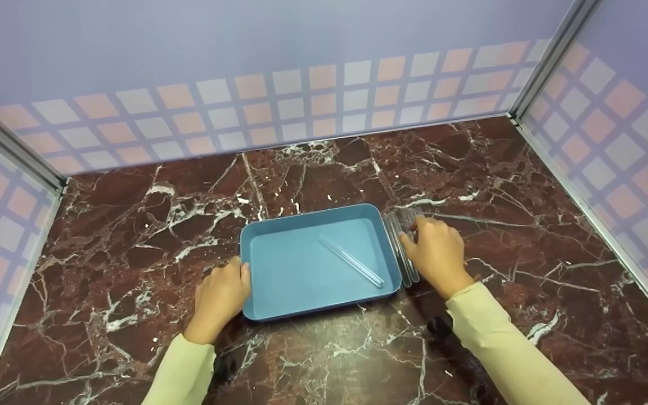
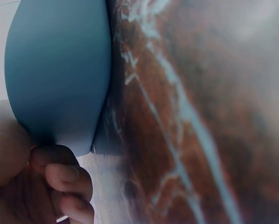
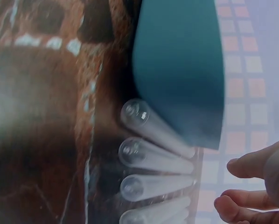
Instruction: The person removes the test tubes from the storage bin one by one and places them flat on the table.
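A blue rectangular tray (image 1: 301, 281) lies flat on the counter, and one clear test tube (image 1: 352, 263) rests slantwise inside it. At the tray's left wall, my left hand (image 1: 221, 295) grips the rim between thumb and curled fingers; the left wrist view shows those fingers against the tray's outer wall (image 2: 60, 70). Beside the right wall, several clear test tubes (image 1: 398, 250) lie side by side on the counter, rounded ends (image 3: 135, 112) towards me. Above them hovers my right hand (image 1: 438, 253), thumb and fingers apart with nothing between them in the right wrist view.
The counter (image 1: 133, 281) is dark red marble pattern with white veins. A lilac back wall (image 1: 279, 34) with pink and white squares stands behind, and side panels with metal corner posts (image 1: 549, 56) close off left and right.
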Tool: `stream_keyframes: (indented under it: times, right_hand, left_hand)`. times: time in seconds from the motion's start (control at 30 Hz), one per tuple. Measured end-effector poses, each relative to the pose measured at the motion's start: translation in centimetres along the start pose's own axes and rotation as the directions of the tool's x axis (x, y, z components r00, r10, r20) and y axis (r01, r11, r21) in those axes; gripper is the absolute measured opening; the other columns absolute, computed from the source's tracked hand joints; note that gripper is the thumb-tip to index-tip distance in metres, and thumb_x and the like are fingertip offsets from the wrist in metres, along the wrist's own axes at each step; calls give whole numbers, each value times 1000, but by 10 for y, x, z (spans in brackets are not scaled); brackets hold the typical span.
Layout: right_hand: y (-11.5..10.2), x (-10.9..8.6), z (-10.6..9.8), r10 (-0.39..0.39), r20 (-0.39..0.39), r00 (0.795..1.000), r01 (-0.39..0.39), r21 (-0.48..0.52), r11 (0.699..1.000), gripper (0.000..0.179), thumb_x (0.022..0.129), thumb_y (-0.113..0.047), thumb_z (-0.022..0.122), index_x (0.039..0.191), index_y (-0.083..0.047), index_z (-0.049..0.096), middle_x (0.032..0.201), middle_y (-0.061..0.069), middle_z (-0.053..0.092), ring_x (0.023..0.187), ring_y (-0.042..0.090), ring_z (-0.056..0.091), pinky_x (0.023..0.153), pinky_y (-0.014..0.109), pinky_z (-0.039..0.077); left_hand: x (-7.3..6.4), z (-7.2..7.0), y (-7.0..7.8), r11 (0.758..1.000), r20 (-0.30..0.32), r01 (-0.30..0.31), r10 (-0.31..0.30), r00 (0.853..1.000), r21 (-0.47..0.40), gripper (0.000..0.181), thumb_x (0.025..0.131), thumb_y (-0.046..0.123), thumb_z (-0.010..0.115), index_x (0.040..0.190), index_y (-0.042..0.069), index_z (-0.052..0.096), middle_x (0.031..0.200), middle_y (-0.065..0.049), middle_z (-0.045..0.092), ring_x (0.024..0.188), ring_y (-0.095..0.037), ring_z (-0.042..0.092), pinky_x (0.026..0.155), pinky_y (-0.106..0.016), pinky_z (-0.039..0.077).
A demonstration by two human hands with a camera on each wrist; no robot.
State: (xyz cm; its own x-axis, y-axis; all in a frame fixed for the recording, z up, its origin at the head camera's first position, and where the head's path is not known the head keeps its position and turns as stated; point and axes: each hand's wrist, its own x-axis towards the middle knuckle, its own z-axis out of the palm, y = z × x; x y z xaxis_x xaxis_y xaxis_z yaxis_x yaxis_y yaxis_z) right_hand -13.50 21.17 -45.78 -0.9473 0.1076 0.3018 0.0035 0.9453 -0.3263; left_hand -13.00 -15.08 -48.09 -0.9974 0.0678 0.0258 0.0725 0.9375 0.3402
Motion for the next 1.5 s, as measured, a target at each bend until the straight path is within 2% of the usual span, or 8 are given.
stream_keyframes:
  times: [0.23, 0.43, 0.63, 0.83, 1.07, 1.27, 1.5]
  right_hand:
    - [-9, -1, 2, -48, 6, 999, 48, 24, 999, 26, 82, -31, 73, 86, -5, 69, 83, 17, 72, 75, 40, 66, 68, 51, 48]
    - [-15, -1, 5, -102, 17, 995, 101, 67, 993, 22, 81, -28, 74, 86, -7, 68, 73, 10, 67, 69, 32, 63, 64, 47, 47]
    - [-22, -2, 8, -156, 37, 987, 150, 136, 979, 19, 80, -25, 76, 86, -9, 67, 75, 7, 66, 69, 27, 62, 62, 43, 48]
    - [-29, -5, 12, -210, 48, 977, 201, 147, 968, 19, 80, -25, 77, 86, -9, 67, 76, 4, 66, 70, 24, 60, 64, 41, 48]
    - [-44, -7, 13, -255, 120, 959, 232, 179, 956, 19, 80, -23, 77, 88, -8, 69, 78, 4, 70, 74, 25, 61, 67, 40, 49]
    - [-57, -9, 19, -320, 95, 943, 306, 135, 942, 20, 78, -24, 78, 85, -8, 69, 75, 3, 68, 72, 26, 62, 69, 43, 49]
    - [-69, -17, 32, -398, 83, 914, 399, -6, 917, 29, 73, -29, 81, 76, -7, 63, 72, 9, 65, 68, 30, 62, 65, 42, 47]
  left_hand:
    - [0, 0, 0, 1000, -4, -6, 6, 1000, -3, 29, 100, 25, 44, 85, 3, 55, 70, -23, 62, 57, -39, 59, 47, -49, 43]
    - [0, -1, 0, 1000, 2, -23, 23, 1000, -6, 27, 100, 22, 45, 85, 2, 57, 63, -20, 58, 50, -34, 55, 43, -45, 40]
    - [-1, -2, 0, 1000, -7, -6, 6, 1000, -3, 28, 99, 24, 45, 89, 2, 58, 71, -24, 63, 58, -40, 60, 47, -50, 44]
    - [0, -1, 0, 1000, -1, 11, -11, 1000, -6, 30, 100, 27, 43, 87, 3, 57, 76, -25, 64, 65, -43, 62, 51, -53, 45]
    - [1, -2, 2, 1000, 9, 14, -14, 1000, 4, 29, 100, 26, 44, 91, 3, 59, 77, -24, 65, 65, -41, 63, 51, -53, 46]
    - [2, -3, 6, 1000, -26, 2, -1, 1000, 14, 27, 98, 24, 47, 90, 2, 60, 75, -24, 64, 63, -41, 62, 51, -53, 47]
    - [0, 0, 4, 1000, -58, 11, -11, 998, 13, 27, 98, 24, 48, 90, 1, 60, 74, -24, 65, 63, -40, 63, 50, -53, 47]
